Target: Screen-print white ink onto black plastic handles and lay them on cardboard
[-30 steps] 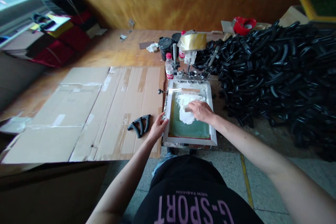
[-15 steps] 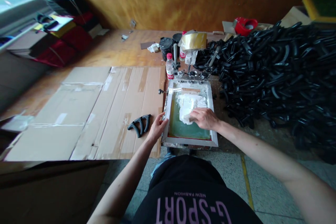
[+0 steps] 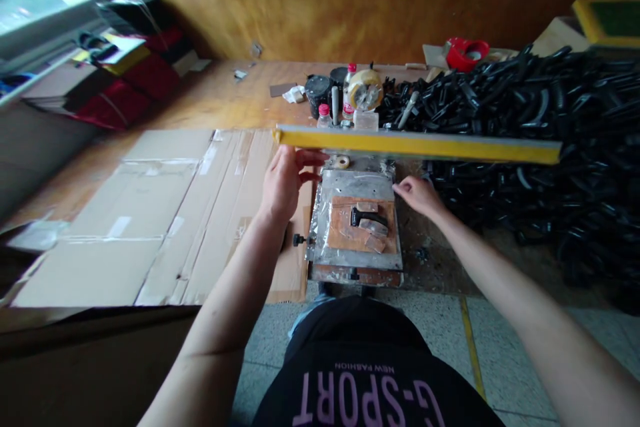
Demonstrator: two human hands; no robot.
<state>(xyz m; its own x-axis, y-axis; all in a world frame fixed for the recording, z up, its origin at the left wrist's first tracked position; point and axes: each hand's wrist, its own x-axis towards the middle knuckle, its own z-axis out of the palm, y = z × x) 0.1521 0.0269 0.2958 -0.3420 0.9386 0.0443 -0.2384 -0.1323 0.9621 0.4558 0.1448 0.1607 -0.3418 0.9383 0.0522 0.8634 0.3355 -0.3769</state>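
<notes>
Left hand (image 3: 285, 183): raised and half-open, close under the left end of a long, straight yellow bar (image 3: 415, 145); I cannot tell whether it grasps the bar.

Right hand (image 3: 419, 195): relaxed, holding nothing, fingers angled down just beside the right edge of a flat grey metal plate wrapped in clear plastic (image 3: 355, 183).

Yellow bar: level and raised, crossing above the far edge of the plate and running well past it to the right.

On the plate: an orange-brown rectangular pad (image 3: 345, 230) carries a curved black plastic piece (image 3: 365, 217) and several small tan scraps (image 3: 376, 243).

Beyond the plate: a small tape roll (image 3: 343, 161) sits near its far edge; farther on stand a wide tape roll (image 3: 364, 90), a red-capped plastic bottle (image 3: 324, 117) and a black jar (image 3: 317, 95).

Right of the plate: a large heap of curved black plastic pieces (image 3: 525, 120).

Left of the plate: overlapping flattened brown cardboard sheets (image 3: 200, 213) lie on a wooden table (image 3: 235, 90).
</notes>
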